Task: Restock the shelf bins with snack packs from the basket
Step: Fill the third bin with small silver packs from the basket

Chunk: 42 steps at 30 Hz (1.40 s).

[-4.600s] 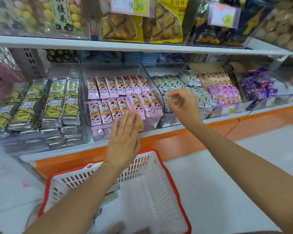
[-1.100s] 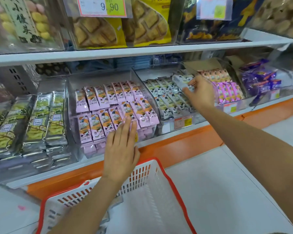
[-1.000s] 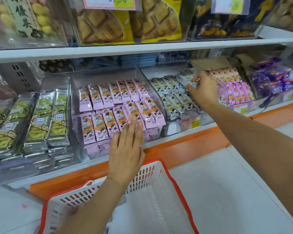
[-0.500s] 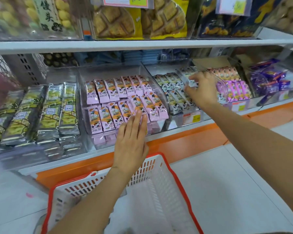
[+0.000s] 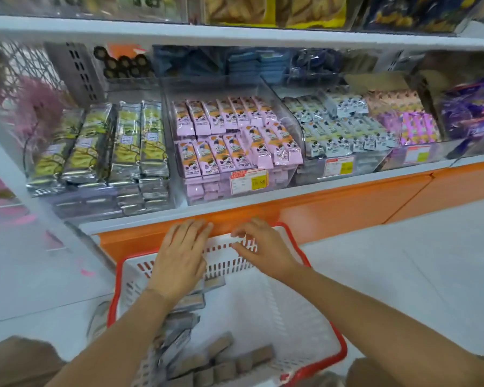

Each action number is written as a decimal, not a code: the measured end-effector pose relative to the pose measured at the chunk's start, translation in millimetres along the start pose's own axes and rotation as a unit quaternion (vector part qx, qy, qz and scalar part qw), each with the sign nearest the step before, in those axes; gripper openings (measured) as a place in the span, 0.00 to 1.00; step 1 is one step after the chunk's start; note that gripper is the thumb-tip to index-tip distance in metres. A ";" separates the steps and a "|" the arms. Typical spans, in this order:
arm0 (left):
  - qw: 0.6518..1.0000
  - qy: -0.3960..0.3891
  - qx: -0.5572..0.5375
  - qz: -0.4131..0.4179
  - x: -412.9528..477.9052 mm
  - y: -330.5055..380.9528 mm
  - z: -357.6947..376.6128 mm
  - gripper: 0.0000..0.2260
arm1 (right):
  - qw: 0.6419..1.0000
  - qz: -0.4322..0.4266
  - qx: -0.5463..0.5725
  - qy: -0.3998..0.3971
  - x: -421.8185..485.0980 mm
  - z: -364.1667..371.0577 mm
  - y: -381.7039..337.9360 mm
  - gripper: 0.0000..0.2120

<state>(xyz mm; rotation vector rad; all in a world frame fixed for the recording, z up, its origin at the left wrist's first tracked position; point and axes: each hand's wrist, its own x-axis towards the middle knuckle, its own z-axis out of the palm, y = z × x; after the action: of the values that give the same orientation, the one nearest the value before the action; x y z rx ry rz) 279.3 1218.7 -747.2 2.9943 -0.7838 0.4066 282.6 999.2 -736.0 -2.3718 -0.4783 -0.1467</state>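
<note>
A white basket with a red rim (image 5: 342, 350) stands on the floor below the shelf. Silvery and brown snack packs (image 5: 221, 356) lie along its left side and near end. My left hand (image 5: 180, 258) hovers flat over the basket's far left part, fingers straight, holding nothing. My right hand (image 5: 263, 247) hangs over the far wall with loosely bent fingers, empty. On the shelf, clear bins hold pink packs (image 5: 235, 135), white panda-print packs (image 5: 344, 127) and green-yellow packs (image 5: 104, 143).
An orange kick panel (image 5: 347, 208) runs under the shelf edge. Purple packs (image 5: 470, 118) fill bins at the right. An upper shelf (image 5: 235, 32) carries yellow bags. White floor (image 5: 403, 261) lies to the right; a pink plant (image 5: 37, 113) stands left.
Both hands have come down from the shelf bins to the basket. My right hand let go of the white pack at the panda-print bin. The view tilted downward.
</note>
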 end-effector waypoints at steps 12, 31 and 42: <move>0.998 -0.036 0.034 -0.037 -34.6 -49.6 98.9 0.33 | 0.943 0.239 -0.051 -0.228 -36.2 163.1 59.8 0.16; 0.998 -0.045 0.033 -0.027 -52.3 -47.5 139.1 0.29 | 0.931 0.294 0.079 -0.200 -33.2 219.3 75.5 0.08; 0.990 -0.084 -0.093 -0.062 -35.3 -15.8 87.2 0.27 | 0.956 0.214 0.181 -0.092 -15.8 89.0 58.0 0.12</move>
<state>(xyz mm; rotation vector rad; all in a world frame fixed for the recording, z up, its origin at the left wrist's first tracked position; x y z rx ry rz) 278.6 1242.0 -839.6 2.9067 -0.6020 0.0742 287.6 1013.8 -842.3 -2.0755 -0.0568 0.3361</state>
